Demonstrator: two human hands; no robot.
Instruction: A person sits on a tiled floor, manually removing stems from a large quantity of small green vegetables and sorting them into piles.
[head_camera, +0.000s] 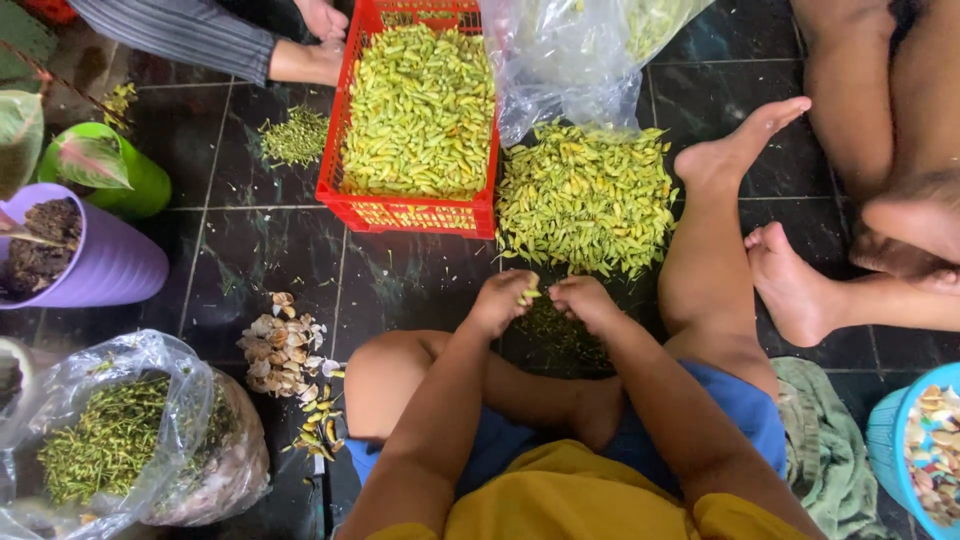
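Observation:
My left hand (503, 298) and my right hand (583, 300) meet just in front of my crossed legs, pinching one small yellow-green chili (531, 294) between their fingertips. Right beyond them lies a loose heap of the same chilies (585, 195) on the dark tiled floor. Under my hands is a thin scatter of green stems (560, 335). A red plastic crate (410, 215) filled with chilies stands to the left of the heap.
A clear plastic bag (570, 60) slumps over the heap's far side. Another person's hands (320, 45) and bare legs (800, 280) border the crate and heap. Garlic cloves (285, 345), a bag of stems (120, 440), purple and green plant pots (100, 260), and a blue basket (925, 450) surround me.

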